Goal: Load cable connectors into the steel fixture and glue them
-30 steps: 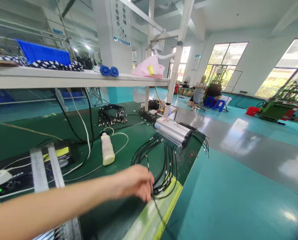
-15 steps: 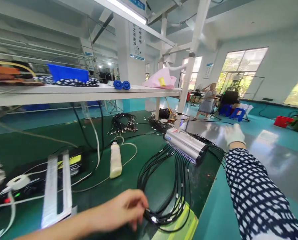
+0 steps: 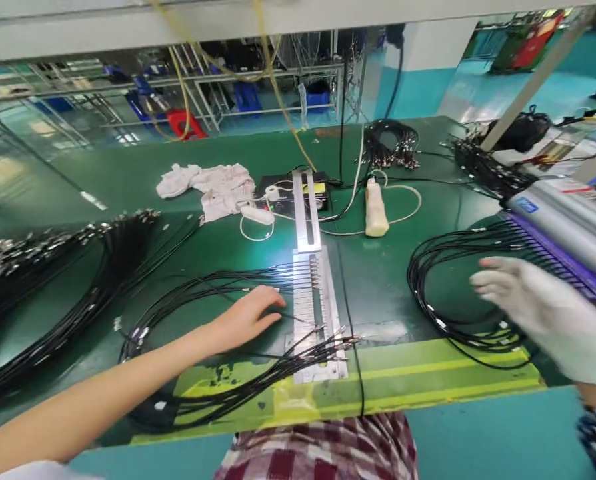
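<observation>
Head view: on the matte green bench (image 3: pixel 178 193), the bare left hand (image 3: pixel 248 317) lies flat, fingers stretched and slightly apart, touching thin black cables (image 3: pixel 213 283) that fan into a ribbed metal comb fixture (image 3: pixel 311 300). The white-gloved right hand (image 3: pixel 528 307) hovers, fingers loosely spread and holding nothing, over 1 round cable coil (image 3: pixel 441 325) beside a smooth silver housing (image 3: pixel 563 213).

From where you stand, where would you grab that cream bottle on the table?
Probably around the middle of the bottle, coming from above: it lies flat on the table, cap pointing away, both long sides clear.
</observation>
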Tool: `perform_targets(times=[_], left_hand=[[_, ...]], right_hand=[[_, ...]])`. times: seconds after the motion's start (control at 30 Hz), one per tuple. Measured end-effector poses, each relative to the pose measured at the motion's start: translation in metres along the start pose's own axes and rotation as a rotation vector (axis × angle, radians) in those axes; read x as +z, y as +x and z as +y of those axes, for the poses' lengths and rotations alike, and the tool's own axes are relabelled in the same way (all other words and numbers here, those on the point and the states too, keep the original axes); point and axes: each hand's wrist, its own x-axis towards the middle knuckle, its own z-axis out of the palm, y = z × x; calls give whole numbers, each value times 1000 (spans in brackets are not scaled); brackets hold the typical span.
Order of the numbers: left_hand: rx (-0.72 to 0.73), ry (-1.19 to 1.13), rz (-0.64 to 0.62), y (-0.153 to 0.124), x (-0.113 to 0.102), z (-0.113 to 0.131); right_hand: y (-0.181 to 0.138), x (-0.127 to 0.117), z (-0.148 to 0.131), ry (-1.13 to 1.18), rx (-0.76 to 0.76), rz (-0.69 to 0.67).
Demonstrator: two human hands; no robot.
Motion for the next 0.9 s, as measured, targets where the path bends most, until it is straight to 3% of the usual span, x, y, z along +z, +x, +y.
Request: perform_targets(times=[0.07,0.13,0.27,0.43,0.57,0.9], left_hand=[[121,75,-8,-4,19,1],[197,133,11,-3,32,-2],[274,76,90,4,40,-10],[253,25,305,18,41,-20],[268,202,332,28,48,-28],[308,294,270,40,45,-26]], right_hand=[[-9,68,0,-61,116,-239],[-10,120,3,-110,138,-455],[4,176,14,-69,84,-617],[27,202,34,-3,51,-480],[32,211,56,40,52,-309],[30,209,67,23,71,-391]])
